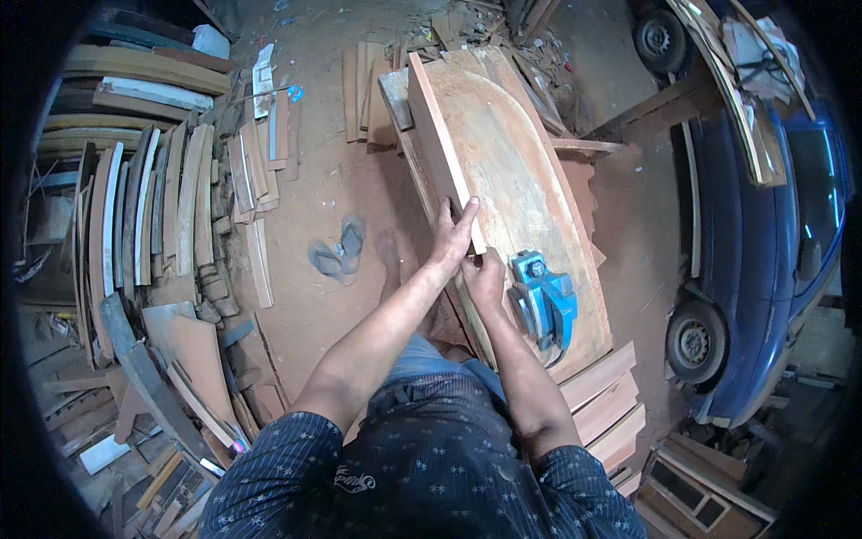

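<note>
A long light-wood board stands on its edge along the left side of a worn wooden bench top. My left hand grips the board near its near end, thumb on the top edge. Just below it, my right hand is curled at the board's near end, fingertips partly hidden. A blue electric planer lies on the bench, right of my right hand.
Stacked offcuts fill the left. Sandals lie on the dirt floor beside my bare foot. More boards lie at the lower right. A blue car and overhanging planks are at the right.
</note>
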`<state>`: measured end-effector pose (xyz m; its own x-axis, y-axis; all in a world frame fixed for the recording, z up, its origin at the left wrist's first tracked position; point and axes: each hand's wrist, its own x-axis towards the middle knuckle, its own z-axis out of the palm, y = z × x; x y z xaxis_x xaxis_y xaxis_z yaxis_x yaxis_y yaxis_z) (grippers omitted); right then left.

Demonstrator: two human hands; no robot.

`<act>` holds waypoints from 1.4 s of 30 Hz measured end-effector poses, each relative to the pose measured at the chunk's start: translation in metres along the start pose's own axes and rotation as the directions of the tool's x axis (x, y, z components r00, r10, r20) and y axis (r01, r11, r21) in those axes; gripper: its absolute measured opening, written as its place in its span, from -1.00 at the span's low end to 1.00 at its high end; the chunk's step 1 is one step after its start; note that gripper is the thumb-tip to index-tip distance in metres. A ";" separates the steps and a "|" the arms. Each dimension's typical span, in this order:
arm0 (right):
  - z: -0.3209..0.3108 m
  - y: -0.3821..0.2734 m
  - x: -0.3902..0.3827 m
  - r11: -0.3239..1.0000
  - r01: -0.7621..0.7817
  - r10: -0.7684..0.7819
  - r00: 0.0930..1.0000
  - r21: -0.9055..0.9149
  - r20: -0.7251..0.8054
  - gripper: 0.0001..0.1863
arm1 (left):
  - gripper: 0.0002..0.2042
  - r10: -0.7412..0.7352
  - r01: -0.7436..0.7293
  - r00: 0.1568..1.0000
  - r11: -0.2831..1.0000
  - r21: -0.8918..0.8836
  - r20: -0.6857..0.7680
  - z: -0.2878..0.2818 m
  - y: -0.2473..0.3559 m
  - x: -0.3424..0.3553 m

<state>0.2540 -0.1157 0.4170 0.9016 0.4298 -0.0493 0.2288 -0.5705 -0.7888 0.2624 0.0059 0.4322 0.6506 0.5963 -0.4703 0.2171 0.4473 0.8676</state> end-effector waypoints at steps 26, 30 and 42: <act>-0.078 0.062 -0.099 0.991 -0.133 0.129 0.984 0.018 0.126 -0.54 | -0.10 -0.344 0.343 0.938 0.915 0.213 -0.035 -0.158 -0.043 -0.073; -0.099 0.087 -0.133 0.975 -0.206 0.194 0.972 0.083 0.135 -0.56 | -0.10 -0.403 0.420 0.907 0.854 0.307 -0.119 -0.213 -0.058 -0.103; -0.103 0.112 -0.146 0.975 -0.205 0.187 0.968 0.091 0.169 -0.58 | -0.14 -0.368 0.332 0.928 0.765 0.552 -0.049 -0.185 -0.060 -0.120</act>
<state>0.1858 -0.3146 0.3986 0.8534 0.4271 -0.2988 0.0052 -0.5802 -0.8145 0.0368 0.0311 0.4066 0.4886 0.4213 -0.7641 0.7840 0.1724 0.5964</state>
